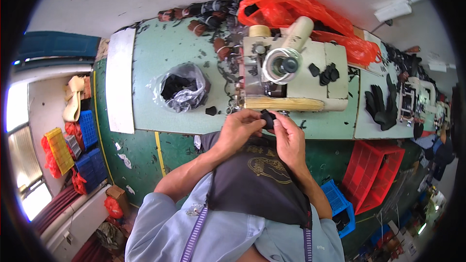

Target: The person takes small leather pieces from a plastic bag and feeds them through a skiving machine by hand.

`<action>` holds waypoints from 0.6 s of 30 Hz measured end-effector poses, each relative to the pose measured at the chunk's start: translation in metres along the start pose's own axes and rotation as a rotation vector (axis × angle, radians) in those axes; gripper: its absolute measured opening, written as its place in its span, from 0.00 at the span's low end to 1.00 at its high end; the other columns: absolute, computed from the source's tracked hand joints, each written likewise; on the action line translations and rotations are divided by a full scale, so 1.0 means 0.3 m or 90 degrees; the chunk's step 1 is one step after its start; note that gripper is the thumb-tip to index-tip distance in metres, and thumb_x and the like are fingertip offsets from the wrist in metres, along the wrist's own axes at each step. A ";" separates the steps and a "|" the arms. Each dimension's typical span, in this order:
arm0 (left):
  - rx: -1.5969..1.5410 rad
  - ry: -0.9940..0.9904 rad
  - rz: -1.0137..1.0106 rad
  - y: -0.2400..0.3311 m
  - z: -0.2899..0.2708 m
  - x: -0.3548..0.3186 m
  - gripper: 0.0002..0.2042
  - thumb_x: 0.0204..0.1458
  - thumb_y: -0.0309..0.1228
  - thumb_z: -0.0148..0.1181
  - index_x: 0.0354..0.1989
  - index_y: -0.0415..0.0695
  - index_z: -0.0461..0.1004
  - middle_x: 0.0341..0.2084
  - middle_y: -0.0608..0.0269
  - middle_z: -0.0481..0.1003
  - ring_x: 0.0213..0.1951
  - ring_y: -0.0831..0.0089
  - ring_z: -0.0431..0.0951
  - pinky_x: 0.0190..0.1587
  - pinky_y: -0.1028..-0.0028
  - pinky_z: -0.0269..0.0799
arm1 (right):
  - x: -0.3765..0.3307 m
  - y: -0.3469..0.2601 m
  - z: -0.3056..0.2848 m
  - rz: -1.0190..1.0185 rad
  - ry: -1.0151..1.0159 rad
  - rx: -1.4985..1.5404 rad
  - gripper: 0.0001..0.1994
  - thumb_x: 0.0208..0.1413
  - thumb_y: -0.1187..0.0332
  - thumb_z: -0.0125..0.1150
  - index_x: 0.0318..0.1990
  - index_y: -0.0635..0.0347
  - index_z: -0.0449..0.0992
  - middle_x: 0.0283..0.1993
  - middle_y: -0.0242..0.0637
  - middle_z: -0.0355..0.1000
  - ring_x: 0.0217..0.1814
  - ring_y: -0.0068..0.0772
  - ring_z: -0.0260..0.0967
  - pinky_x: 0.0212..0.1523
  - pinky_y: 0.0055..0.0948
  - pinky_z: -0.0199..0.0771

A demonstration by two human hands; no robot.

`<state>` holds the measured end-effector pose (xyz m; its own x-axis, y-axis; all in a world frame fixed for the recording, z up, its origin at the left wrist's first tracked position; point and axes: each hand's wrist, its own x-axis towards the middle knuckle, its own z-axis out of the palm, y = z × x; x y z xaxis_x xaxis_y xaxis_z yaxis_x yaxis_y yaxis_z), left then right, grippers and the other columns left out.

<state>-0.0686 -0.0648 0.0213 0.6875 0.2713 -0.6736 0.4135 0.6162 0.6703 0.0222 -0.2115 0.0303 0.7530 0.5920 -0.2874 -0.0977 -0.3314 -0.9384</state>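
Observation:
My left hand [239, 128] and my right hand [290, 138] meet at the front edge of the green worktable [160, 68], both pinching a small black fabric piece [268, 118] between the fingertips. The piece sits just in front of a cream sewing machine [291, 75] with a round handwheel and a pale thread cone on top. A dark apron covers my lap below the hands.
A clear plastic bag of black pieces [182, 87] lies left of the machine. A red plastic bag [301, 14] is behind it. Black gloves [381, 104] lie at right. A red crate [374, 174] and blue crate [340, 206] stand on the floor at right; more blue and yellow crates at left.

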 end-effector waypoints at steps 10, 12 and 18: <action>0.263 0.061 0.119 -0.078 -0.027 0.037 0.10 0.53 0.28 0.66 0.40 0.36 0.75 0.31 0.59 0.81 0.31 0.72 0.82 0.38 0.72 0.77 | 0.027 -0.044 0.002 -0.066 -0.172 -0.254 0.15 0.66 0.66 0.55 0.54 0.66 0.75 0.45 0.51 0.75 0.45 0.57 0.73 0.46 0.43 0.74; 0.514 0.126 0.182 -0.106 -0.038 0.050 0.10 0.51 0.29 0.65 0.37 0.37 0.76 0.26 0.59 0.81 0.29 0.70 0.81 0.37 0.72 0.76 | 0.012 -0.004 0.027 -0.095 -0.152 -0.271 0.14 0.65 0.68 0.55 0.54 0.66 0.76 0.43 0.51 0.75 0.42 0.55 0.73 0.44 0.40 0.74; 0.314 0.042 -0.006 -0.031 -0.019 0.011 0.13 0.49 0.34 0.65 0.37 0.36 0.76 0.24 0.55 0.81 0.28 0.69 0.83 0.36 0.70 0.78 | 0.020 0.050 0.008 0.088 -0.137 -0.157 0.16 0.63 0.73 0.52 0.57 0.60 0.75 0.43 0.56 0.77 0.41 0.52 0.79 0.42 0.39 0.77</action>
<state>-0.0738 -0.0653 0.0111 0.6498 0.3233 -0.6879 0.6635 0.2001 0.7209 0.0238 -0.2110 0.0140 0.5863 0.6616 -0.4675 -0.0098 -0.5712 -0.8207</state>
